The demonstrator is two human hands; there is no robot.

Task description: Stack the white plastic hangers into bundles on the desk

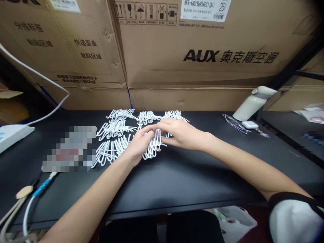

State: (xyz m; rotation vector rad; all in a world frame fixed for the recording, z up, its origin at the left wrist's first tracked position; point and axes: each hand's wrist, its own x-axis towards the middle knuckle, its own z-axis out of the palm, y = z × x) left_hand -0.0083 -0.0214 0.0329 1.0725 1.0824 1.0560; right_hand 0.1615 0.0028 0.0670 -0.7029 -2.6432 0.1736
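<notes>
In the head view, a bunch of white hooks is being gripped by the left hand above the black table; its top is being touched by the right hand, whose grip is not being shown clearly. Piles of white hooks are being supported by the table beyond and beside the hands.

Open front of black tabletop, white wire bundles behind, cartons blocking rear, bottle at right

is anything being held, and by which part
A bunch of white looped pieces, held near its upper end in the left hand, the right hand's fingers beside it.
</notes>
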